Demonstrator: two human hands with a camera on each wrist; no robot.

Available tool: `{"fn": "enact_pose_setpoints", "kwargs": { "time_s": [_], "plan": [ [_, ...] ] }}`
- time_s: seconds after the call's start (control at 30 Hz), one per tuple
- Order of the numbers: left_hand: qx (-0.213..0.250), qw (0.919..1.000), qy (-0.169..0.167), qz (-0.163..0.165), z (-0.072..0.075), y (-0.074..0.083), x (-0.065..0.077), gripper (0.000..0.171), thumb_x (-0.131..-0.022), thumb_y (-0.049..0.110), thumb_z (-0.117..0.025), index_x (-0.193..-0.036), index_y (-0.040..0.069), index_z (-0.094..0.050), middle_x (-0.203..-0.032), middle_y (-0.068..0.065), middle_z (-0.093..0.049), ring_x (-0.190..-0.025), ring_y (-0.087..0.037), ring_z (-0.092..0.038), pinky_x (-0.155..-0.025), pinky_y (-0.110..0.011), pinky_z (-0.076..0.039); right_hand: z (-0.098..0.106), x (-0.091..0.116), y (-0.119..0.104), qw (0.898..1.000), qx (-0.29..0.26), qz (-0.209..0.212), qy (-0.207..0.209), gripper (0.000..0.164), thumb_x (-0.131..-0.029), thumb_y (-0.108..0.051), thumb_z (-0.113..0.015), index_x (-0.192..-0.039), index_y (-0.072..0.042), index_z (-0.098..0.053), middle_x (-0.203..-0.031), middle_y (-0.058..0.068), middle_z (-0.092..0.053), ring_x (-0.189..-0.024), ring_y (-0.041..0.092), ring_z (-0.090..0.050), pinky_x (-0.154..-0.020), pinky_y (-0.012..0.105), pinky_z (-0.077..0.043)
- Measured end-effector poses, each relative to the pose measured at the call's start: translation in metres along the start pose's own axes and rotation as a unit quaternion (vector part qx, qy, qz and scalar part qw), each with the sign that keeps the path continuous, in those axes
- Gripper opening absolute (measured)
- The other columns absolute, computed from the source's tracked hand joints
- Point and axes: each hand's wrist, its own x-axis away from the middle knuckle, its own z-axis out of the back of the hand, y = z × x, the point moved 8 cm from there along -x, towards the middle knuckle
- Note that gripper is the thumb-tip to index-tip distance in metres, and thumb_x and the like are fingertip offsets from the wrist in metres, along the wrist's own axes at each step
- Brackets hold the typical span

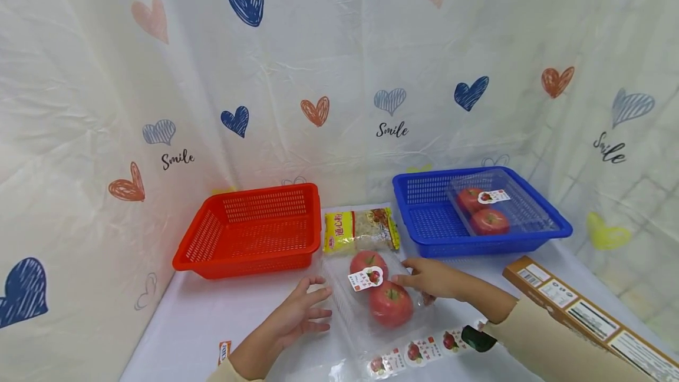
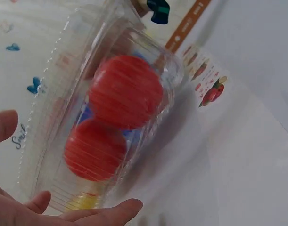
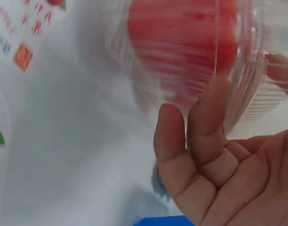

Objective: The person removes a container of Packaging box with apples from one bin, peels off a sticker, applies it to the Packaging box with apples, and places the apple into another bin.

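A clear plastic clamshell box [image 1: 347, 305] holding two red apples [image 1: 391, 304] is in the middle of the head view, with an apple sticker [image 1: 366, 278] on its lid. My right hand [image 1: 437, 279] grips the box's right side, thumb on top; in the right wrist view its curled fingers [image 3: 171, 134] touch the ribbed wall. In the left wrist view the box [image 2: 49, 155] appears tilted. My left hand [image 1: 303, 314] is spread just left of the box, fingers apart and holding nothing. A strip of apple stickers [image 1: 416, 351] lies in front of the box.
A red basket [image 1: 246, 267] stands back left. The blue basket [image 1: 435, 249] at back right holds another box of apples [image 1: 522, 211]. Between them lies a yellow food packet [image 1: 339, 231]. A long brown carton [image 1: 589, 317] lies at right, and a small orange-white wrapper [image 1: 225, 351] at front left.
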Motion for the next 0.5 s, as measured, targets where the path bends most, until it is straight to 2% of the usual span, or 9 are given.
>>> {"fn": "enact_pose_setpoints", "kwargs": {
  "time_s": [0.1,0.23,0.33,0.5],
  "plan": [
    [0.014,0.9998,-0.012,-0.005,-0.005,-0.002,-0.003,0.073,-0.090,0.039,-0.068,-0.143,0.014,-0.024,-0.135,-0.024,-0.043,-0.102,-0.039,-0.062,-0.085,-0.058,-0.051,-0.001,0.004,0.001,0.998,-0.054,0.012,0.003,0.081,-0.090,-0.046,-0.067,-0.143,0.007,-0.036,-0.107,0.014,-0.060,-0.055,0.016,-0.050,-0.050,0.035,-0.050],
    [0.024,0.9996,-0.017,0.002,-0.011,-0.004,-0.008,0.083,-0.091,0.042,-0.067,-0.149,0.022,-0.012,-0.134,-0.023,-0.044,-0.107,-0.040,-0.060,-0.085,-0.058,-0.051,-0.003,0.008,0.000,0.996,-0.092,0.006,-0.006,0.088,-0.090,-0.045,-0.067,-0.146,0.009,-0.026,-0.108,0.017,-0.059,-0.057,0.018,-0.051,-0.053,0.038,-0.053],
    [0.025,0.9996,-0.013,0.007,-0.015,-0.004,-0.012,0.088,-0.090,0.044,-0.067,-0.151,0.026,-0.006,-0.129,-0.022,-0.048,-0.106,-0.039,-0.060,-0.084,-0.058,-0.051,-0.005,0.011,-0.002,0.994,-0.108,0.006,-0.022,0.087,-0.091,-0.045,-0.065,-0.145,0.010,-0.025,-0.096,0.014,-0.061,-0.057,0.020,-0.053,-0.054,0.039,-0.055],
    [0.025,0.9997,-0.008,-0.001,-0.022,-0.001,-0.015,0.092,-0.088,0.042,-0.070,-0.150,0.028,-0.004,-0.115,-0.020,-0.058,-0.093,-0.035,-0.066,-0.078,-0.052,-0.054,-0.003,0.016,-0.006,0.991,-0.128,0.023,-0.036,0.085,-0.093,-0.042,-0.064,-0.145,0.012,-0.023,-0.092,0.013,-0.061,-0.056,0.020,-0.056,-0.056,0.039,-0.056]
  ]
}}
